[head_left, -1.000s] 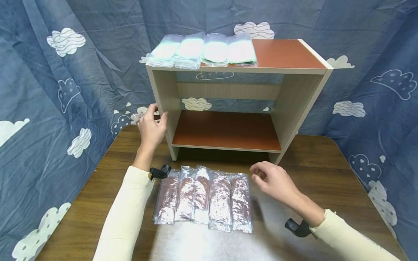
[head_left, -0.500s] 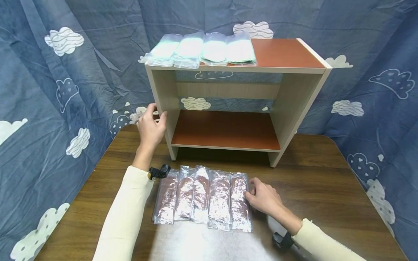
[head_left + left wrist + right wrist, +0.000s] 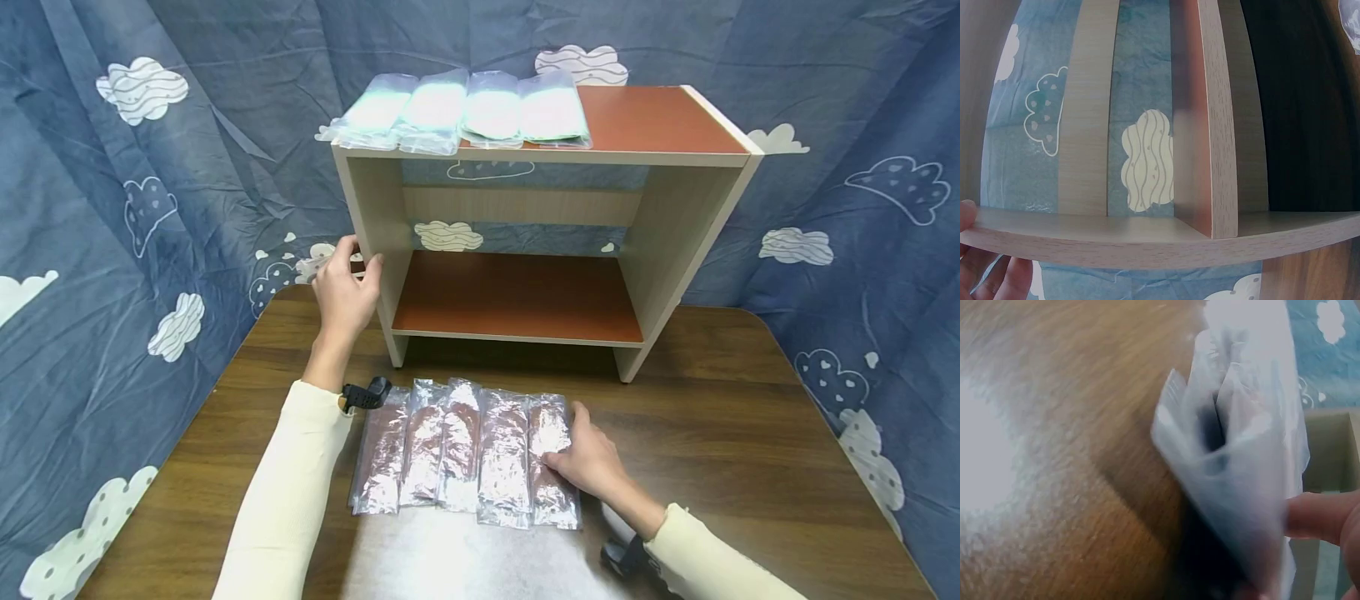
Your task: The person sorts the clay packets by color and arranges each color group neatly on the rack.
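Note:
My left hand [image 3: 345, 292] grips the left side panel [image 3: 1116, 247] of a small shelf unit, the thumb inside and the fingers outside in the left wrist view. In front of the unit, several clear plastic packets with brownish-red contents [image 3: 504, 458] lie in an overlapping row on the table. At the right end of that row, my right hand [image 3: 594, 462] pinches the last packet [image 3: 553, 500] by its long right side, thumb on top. The right wrist view has this packet [image 3: 1241, 462] tilted up close to the camera, a dark shadow under it.
The shelf unit [image 3: 543, 158] has a reddish-brown top and lower shelf [image 3: 517, 296]. Several clear packets with pale green contents [image 3: 491, 112] lie along the top's left part. A blue cloud-print cloth [image 3: 247, 142] hangs behind the wooden table [image 3: 757, 433].
My right hand has come down and left from above the table, right of the row, onto the rightmost packet and has taken hold of it. The left hand keeps its grip on the panel.

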`<state>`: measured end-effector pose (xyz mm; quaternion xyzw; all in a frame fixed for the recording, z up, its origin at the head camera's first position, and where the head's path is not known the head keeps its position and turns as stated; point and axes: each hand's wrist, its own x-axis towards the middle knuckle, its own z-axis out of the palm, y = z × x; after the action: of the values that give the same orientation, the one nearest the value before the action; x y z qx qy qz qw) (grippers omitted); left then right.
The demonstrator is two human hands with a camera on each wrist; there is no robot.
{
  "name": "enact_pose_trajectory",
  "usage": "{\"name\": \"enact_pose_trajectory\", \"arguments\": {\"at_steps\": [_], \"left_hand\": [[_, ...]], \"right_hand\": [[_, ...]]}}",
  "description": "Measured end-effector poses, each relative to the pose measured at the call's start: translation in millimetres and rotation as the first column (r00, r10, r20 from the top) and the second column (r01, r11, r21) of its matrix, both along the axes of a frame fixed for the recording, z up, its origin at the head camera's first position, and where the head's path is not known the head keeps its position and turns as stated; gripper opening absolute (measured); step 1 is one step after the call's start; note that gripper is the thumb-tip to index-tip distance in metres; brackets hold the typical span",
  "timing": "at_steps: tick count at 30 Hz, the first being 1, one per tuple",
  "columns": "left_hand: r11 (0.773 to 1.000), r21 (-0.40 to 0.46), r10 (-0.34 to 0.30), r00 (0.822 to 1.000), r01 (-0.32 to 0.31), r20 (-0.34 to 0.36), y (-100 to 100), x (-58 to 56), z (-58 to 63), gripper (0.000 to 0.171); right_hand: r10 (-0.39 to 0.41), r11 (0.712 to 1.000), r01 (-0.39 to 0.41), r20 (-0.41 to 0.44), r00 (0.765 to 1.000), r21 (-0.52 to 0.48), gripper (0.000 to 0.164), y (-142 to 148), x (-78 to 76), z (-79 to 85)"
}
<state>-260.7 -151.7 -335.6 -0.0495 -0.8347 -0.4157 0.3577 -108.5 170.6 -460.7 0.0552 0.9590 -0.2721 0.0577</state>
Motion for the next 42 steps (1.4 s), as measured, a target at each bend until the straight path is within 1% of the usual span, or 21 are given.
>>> {"name": "enact_pose_trajectory", "arguments": {"at_steps": [2, 4, 8, 10, 13, 15, 17, 20, 24, 26, 29, 34, 42], "left_hand": [[1.000, 0.000, -0.002, 1.000, 0.002, -0.001, 0, 0.2, -0.4, 0.030], [1.000, 0.000, -0.004, 1.000, 0.004, 0.001, 0, 0.7, -0.6, 0.030], [1.000, -0.005, -0.009, 1.000, 0.009, 0.003, 1, 0.9, -0.5, 0.031], [1.000, -0.003, -0.008, 1.000, 0.008, 0.000, 1, 0.8, 0.1, 0.031], [1.000, 0.002, 0.002, 1.000, -0.002, -0.009, 1, 0.5, 0.7, 0.030], [1.000, 0.001, 0.006, 1.000, -0.006, -0.014, 1, 0.2, 0.9, 0.030], [1.000, -0.001, 0.002, 1.000, -0.002, -0.014, 2, -0.2, 1.0, 0.029], [1.000, 0.000, -0.007, 1.000, 0.007, -0.009, 2, -0.3, 0.9, 0.030], [1.000, 0.009, -0.009, 1.000, 0.009, -0.007, 2, 0.4, 0.9, 0.030], [1.000, 0.009, -0.008, 1.000, 0.008, -0.009, 2, 0.6, 0.7, 0.030], [1.000, 0.007, -0.012, 1.000, 0.012, -0.011, 2, 1.2, 0.7, 0.030], [1.000, 0.001, -0.014, 1.000, 0.014, -0.005, 2, 1.5, 0.9, 0.029], [1.000, 0.005, -0.012, 1.000, 0.012, -0.013, 1, 1.0, 1.5, 0.029]], "right_hand": [[-0.007, 0.998, 0.008, 0.013, 1.000, -0.063, 0.093, 3, -2.4, -1.1], [-0.031, 0.990, 0.036, 0.036, 0.999, -0.137, 0.087, 6, -3.8, -1.4], [-0.103, 0.954, 0.116, 0.061, 0.993, -0.276, 0.076, 16, -4.1, -1.2], [-0.131, 0.934, 0.146, 0.066, 0.989, -0.325, 0.070, 21, -4.0, -1.6], [-0.149, 0.920, 0.158, 0.053, 0.987, -0.360, 0.064, 26, -3.5, -2.0], [-0.140, 0.915, 0.146, 0.043, 0.989, -0.376, 0.062, 28, -3.0, -2.3], [-0.130, 0.917, 0.133, 0.034, 0.991, -0.376, 0.061, 30, -2.1, -2.7], [-0.095, 0.927, 0.098, 0.028, 0.995, -0.362, 0.057, 32, -1.0, -2.0], [-0.036, 0.939, 0.038, 0.013, 0.999, -0.342, 0.046, 33, -1.3, -0.6], [-0.013, 0.936, 0.016, 0.012, 1.000, -0.352, 0.039, 33, -1.7, -0.6], [0.003, 0.924, 0.004, 0.017, 1.000, -0.382, 0.032, 33, -2.1, -1.0], [0.003, 0.911, 0.009, 0.029, 1.000, -0.413, 0.035, 33, -1.0, -1.2], [0.005, 0.907, -0.007, -0.005, 1.000, -0.421, 0.041, 34, -1.1, -1.3]]}}
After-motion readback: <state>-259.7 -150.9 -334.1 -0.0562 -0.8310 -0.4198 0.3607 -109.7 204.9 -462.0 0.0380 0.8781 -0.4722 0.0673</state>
